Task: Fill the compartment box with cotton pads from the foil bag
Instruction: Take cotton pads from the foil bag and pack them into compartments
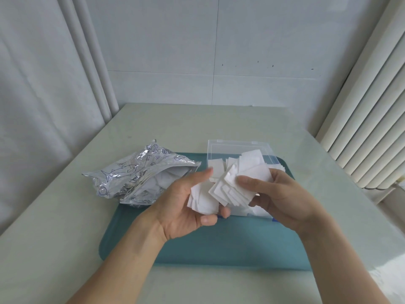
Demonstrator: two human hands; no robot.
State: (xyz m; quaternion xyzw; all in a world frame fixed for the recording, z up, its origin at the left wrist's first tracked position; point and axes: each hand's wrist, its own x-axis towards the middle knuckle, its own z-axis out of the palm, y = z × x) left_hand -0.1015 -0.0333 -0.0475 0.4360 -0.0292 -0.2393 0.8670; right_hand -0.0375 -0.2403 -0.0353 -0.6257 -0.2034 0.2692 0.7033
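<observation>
A pale table (pixel 175 132) runs back to the wall; a teal tray (pixel 219 249) lies flat on it, toward the near edge; the crumpled foil bag (pixel 131 172) hangs off the tray's left edge onto the tabletop.

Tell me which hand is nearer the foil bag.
Left. The left hand holds cotton pads just right of the foil bag mouth; the right hand is farther right, before the box.
</observation>
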